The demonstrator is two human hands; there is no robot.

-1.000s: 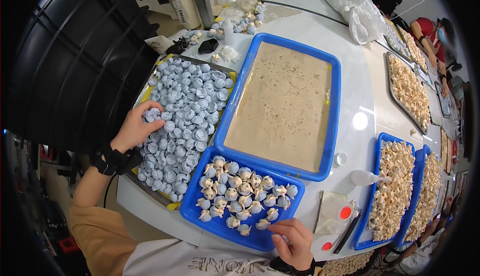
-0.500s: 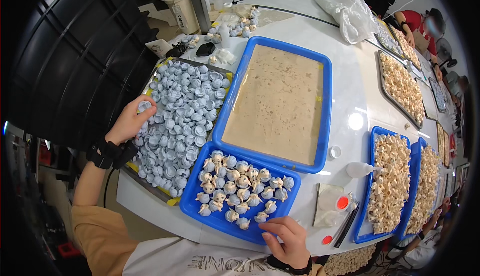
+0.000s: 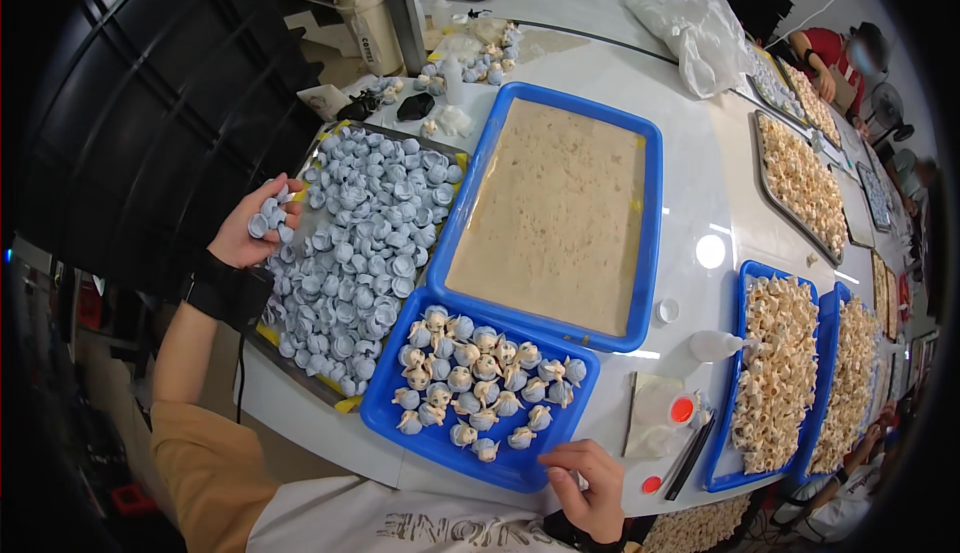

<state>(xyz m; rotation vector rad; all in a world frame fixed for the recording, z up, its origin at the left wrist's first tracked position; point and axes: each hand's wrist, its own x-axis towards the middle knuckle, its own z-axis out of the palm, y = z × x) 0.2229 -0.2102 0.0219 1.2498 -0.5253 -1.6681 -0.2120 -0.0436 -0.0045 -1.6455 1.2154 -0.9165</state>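
Note:
My left hand (image 3: 243, 233) is closed around several small pale blue-grey cup-shaped pieces (image 3: 268, 221), palm turned up, over the left edge of a tray. That tray holds a heap of the same blue-grey cups (image 3: 350, 243). My right hand (image 3: 588, 488) hovers at the near right corner of a small blue tray (image 3: 545, 458), fingers loosely bent and apart from the thumb, with nothing visible in it. In the small tray lie small doll heads (image 3: 485, 363), cream with blue-grey caps.
Behind the small tray is a larger blue tray (image 3: 655, 203) with a flat tan surface. To the right are a squeeze bottle (image 3: 712, 346), a small clear cup (image 3: 667, 310), black tweezers-like tools (image 3: 690, 458) and blue trays of cream pieces (image 3: 775, 363). Another person (image 3: 835, 68) works at far right.
My left hand has lifted slightly and turned palm up, now showing several cups instead of one. My right hand has drawn a little right, away from the doll heads.

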